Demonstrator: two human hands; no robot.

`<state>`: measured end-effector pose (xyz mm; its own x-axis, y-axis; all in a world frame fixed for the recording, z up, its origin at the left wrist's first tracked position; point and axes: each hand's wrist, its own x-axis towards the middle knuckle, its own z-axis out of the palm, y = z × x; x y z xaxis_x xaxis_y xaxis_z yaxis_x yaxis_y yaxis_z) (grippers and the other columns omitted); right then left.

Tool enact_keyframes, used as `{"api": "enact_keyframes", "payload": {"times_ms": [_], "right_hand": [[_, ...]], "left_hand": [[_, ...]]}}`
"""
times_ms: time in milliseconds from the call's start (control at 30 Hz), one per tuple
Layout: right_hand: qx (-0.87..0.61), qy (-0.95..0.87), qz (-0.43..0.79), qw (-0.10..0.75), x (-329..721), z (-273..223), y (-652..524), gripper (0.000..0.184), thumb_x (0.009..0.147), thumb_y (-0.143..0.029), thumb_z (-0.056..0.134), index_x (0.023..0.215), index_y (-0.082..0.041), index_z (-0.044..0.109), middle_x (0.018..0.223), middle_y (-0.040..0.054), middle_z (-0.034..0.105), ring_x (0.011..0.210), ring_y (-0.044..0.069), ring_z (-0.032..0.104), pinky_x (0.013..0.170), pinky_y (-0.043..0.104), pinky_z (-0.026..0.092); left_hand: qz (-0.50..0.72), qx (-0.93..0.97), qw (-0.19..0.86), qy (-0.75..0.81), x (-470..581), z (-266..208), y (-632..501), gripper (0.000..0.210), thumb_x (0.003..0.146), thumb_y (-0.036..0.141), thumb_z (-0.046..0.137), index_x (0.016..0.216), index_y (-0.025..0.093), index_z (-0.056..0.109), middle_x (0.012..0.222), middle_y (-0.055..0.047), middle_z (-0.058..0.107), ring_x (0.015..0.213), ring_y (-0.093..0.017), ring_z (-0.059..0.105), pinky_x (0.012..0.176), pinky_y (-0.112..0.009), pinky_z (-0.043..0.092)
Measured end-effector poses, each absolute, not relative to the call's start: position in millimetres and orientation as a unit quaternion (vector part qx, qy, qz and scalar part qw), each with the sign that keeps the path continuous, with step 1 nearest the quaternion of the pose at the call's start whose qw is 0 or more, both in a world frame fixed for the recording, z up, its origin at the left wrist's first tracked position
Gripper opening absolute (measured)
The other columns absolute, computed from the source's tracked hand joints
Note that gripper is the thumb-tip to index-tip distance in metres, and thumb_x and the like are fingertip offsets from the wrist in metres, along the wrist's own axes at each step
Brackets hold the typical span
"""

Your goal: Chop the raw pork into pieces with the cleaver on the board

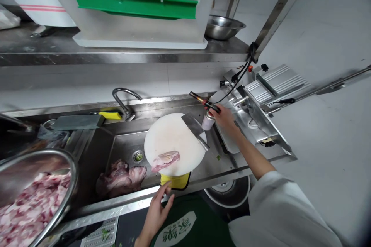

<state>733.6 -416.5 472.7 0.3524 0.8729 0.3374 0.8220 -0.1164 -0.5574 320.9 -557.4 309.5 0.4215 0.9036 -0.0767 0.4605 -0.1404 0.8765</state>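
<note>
My right hand [222,117] grips a kitchen blowtorch [198,97] with a small gas can [208,120] below it, at the right of the round white cutting board [162,131]. The torch's nozzle points up and to the left. A cleaver [191,124] lies flat on the board's right side. Near the board's front edge rests a piece of raw meat [166,160], pink with pale skin. My left hand [158,210] hangs open with fingers apart, just before a yellow cloth [178,180] that shows from under the board.
More raw meat [121,179] lies in the sink [124,144], left of the board. A steel bowl [74,185] of cut meat stands at the lower left. The faucet [123,104] rises behind; a slicing machine [252,112] sits at right. A shelf [162,57] overhangs the back.
</note>
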Motion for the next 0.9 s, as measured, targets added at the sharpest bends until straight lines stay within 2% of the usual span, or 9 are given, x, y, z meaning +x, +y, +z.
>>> {"api": "enact_keyframes", "payload": {"times_ms": [133, 333, 567, 700, 900], "right_hand": [[-0.795, -0.551, 0.044, 0.249, 769.8, 437.0, -331.6, 0.033, 0.098, -0.04, 0.056, 0.114, -0.018, 0.074, 0.103, 0.0112, 0.078, 0.096, 0.025, 0.069, 0.085, 0.029, 0.047], [-0.84, -0.5, 0.105, 0.183, 791.1, 401.5, -243.9, 0.035, 0.1, -0.036, 0.056, 0.123, -0.018, 0.074, 0.119, 0.0139, 0.076, 0.112, 0.025, 0.07, 0.086, 0.025, 0.047], [-0.836, -0.498, 0.138, 0.187, 807.4, 376.3, -202.7, 0.034, 0.099, -0.032, 0.058, 0.127, -0.021, 0.075, 0.118, 0.0118, 0.077, 0.109, 0.023, 0.071, 0.085, 0.024, 0.048], [-0.846, -0.476, 0.135, 0.196, 813.9, 361.8, -202.8, 0.039, 0.102, -0.035, 0.052, 0.133, -0.021, 0.07, 0.123, 0.0131, 0.075, 0.112, 0.024, 0.07, 0.087, 0.026, 0.049], [-0.854, -0.468, 0.122, 0.194, 822.4, 363.3, -210.8, 0.037, 0.099, -0.037, 0.056, 0.122, -0.016, 0.074, 0.12, 0.0157, 0.075, 0.111, 0.025, 0.069, 0.089, 0.028, 0.049]], "left_hand": [[0.257, 0.703, 0.46, 0.479, 324.9, 292.0, -565.4, 0.058, 0.093, 0.067, 0.05, 0.125, 0.023, 0.072, 0.099, -0.011, 0.076, 0.092, -0.025, 0.074, 0.088, -0.038, 0.061], [0.278, 0.671, 0.466, 0.505, 321.2, 272.6, -559.8, 0.053, 0.095, 0.06, 0.054, 0.126, 0.021, 0.072, 0.111, -0.014, 0.077, 0.097, -0.024, 0.076, 0.083, -0.032, 0.062], [0.302, 0.613, 0.474, 0.555, 330.7, 276.5, -549.7, 0.056, 0.09, 0.066, 0.058, 0.121, 0.022, 0.075, 0.116, -0.014, 0.078, 0.093, -0.026, 0.077, 0.074, -0.031, 0.064], [0.289, 0.621, 0.473, 0.555, 334.4, 281.1, -543.6, 0.053, 0.09, 0.065, 0.06, 0.119, 0.023, 0.076, 0.109, -0.013, 0.079, 0.093, -0.026, 0.077, 0.075, -0.031, 0.064], [0.29, 0.625, 0.446, 0.571, 335.5, 275.5, -538.8, 0.046, 0.092, 0.06, 0.059, 0.111, 0.023, 0.076, 0.113, -0.012, 0.078, 0.094, -0.027, 0.076, 0.076, -0.036, 0.064]]}}
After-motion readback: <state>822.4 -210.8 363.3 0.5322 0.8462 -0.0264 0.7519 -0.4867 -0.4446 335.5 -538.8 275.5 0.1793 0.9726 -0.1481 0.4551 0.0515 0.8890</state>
